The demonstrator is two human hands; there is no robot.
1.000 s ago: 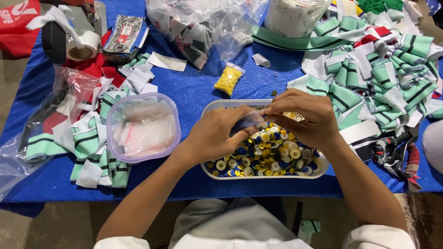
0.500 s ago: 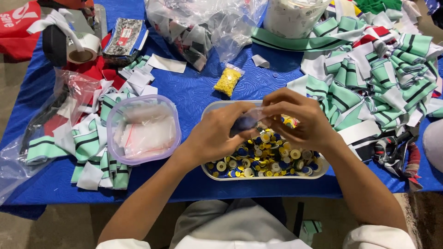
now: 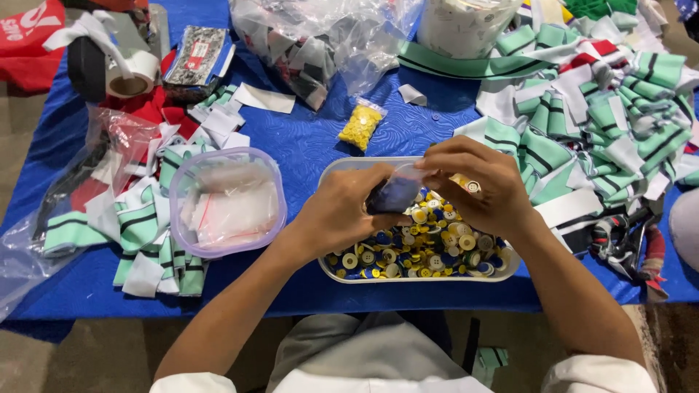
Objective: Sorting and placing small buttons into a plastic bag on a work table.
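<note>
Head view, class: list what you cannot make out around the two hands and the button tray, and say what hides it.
- Small clear bag: contents dark; both hands cover its edges.
- Tray of buttons: left hand and right hand hide its middle.
- Striped fabric pieces: cut off by the right edge.
- Lidded tub: cloudy lid blurs contents.

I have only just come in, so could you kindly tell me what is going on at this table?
A person seated at a blue table holds a small clear bag with both hands, the left hand and right hand, above an oblong tray full of yellow, blue and white buttons. Dark blue pieces show inside the bag. A round tub of empty bags sits to the left, and striped green fabric pieces are piled to the right.
</note>
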